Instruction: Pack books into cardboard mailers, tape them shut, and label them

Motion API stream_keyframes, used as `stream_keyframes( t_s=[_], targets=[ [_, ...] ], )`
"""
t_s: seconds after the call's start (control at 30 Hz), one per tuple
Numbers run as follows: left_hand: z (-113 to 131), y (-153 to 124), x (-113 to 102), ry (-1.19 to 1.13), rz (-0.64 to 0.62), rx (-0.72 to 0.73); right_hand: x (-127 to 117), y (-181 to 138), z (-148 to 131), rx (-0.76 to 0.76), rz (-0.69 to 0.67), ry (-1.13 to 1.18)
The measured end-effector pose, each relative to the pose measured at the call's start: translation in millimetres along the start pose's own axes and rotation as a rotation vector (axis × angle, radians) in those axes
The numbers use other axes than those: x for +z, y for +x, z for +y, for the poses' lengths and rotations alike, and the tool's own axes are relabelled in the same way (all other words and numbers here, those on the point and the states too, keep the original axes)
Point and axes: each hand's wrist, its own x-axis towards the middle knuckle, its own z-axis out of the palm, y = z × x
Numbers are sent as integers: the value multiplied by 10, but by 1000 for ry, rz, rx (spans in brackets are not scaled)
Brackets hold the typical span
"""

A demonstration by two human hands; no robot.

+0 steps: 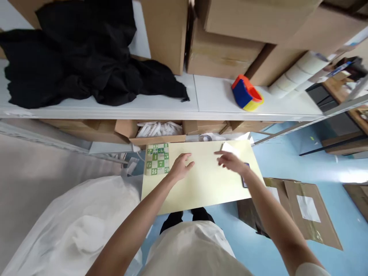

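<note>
Over the pale yellow tabletop (201,184), my left hand (181,166) hovers with thumb and fingers apart, holding nothing. It is nearest to a green-and-white checked square with numbers (157,159) on the table's left side. My right hand (230,161) hangs over the right part of the table, fingers spread and nothing in them. Just behind that hand lies a small white item (230,148), partly covered by it. Beneath my right wrist a phone-like dark-edged object (245,184) shows in part.
A shelf (212,92) behind the table holds black cloth (94,57), cardboard boxes (227,50), a red, blue and yellow ring-shaped object (247,93) and white rolls (299,73). Below is an open box of white pieces (158,130). Flattened cardboard (310,211) lies right; a white bag (86,226) bulges left.
</note>
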Motion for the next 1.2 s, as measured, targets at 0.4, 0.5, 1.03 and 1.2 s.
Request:
stream_keyframes(
  t_s=[0.4, 0.5, 1.03, 1.2],
  targets=[
    [2381, 1624, 536, -50, 187, 173, -2112, 825, -773, -289, 592, 128],
    [2490, 2007, 688, -110, 275, 128, -2116, 1115, -779, -288, 569, 179],
    [2302, 1268, 1054, -207, 447, 411, -1699, 439, -346, -721, 595, 5],
    [1788, 243, 1498, -347, 385, 221, -1040, -274, 354, -544, 569, 0]
  ],
)
